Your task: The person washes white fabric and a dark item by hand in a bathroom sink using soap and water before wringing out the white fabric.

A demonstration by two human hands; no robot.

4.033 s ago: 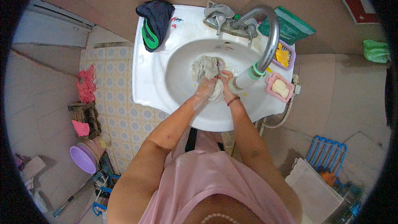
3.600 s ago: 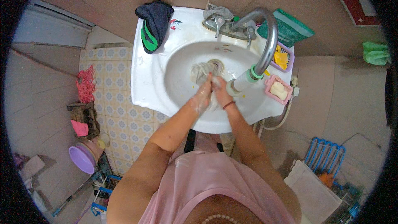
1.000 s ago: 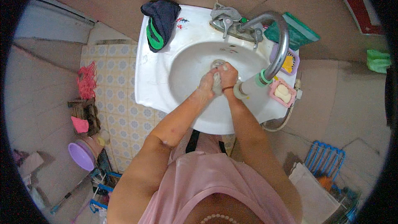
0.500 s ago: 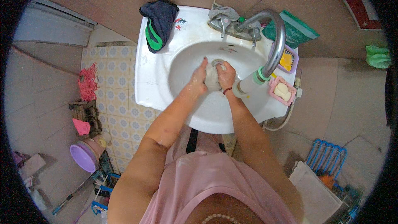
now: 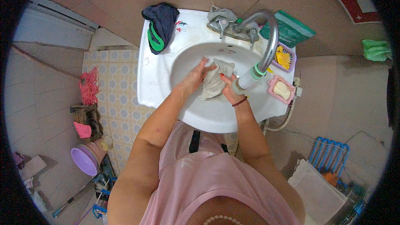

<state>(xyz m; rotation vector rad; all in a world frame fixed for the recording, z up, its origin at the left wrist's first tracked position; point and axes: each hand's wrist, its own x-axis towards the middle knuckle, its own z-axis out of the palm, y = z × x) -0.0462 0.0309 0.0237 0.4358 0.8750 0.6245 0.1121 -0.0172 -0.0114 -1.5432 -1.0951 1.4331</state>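
Observation:
A wet greyish-white cloth [image 5: 214, 84] is spread partly open between my hands inside the white sink [image 5: 187, 110]. My left hand [image 5: 197, 76] grips the cloth's left edge, with its fingers toward the upper side. On the other side, my right hand [image 5: 230, 89] holds the right edge, thumb laid over the fabric and a dark red bracelet on the wrist. The chrome faucet [image 5: 276, 43] arches over from the back right, and its pale flexible spout [image 5: 246, 82] ends just above my right hand. The cloth covers most of the drain.
A dark cloth with green trim [image 5: 160, 29] lies on the sink's back left. A grey rag [image 5: 222, 13] rests behind the taps. On the right rim are a pink soap dish [image 5: 273, 85], a purple basket [image 5: 290, 63] and a green packet [image 5: 291, 29]. A purple basin [image 5: 84, 161] stands lower left.
The cloth was bunched up between my hands over the drain; now it is opened out and nearer to me. My right hand has moved down and slightly right, and my hands are lower in the sink.

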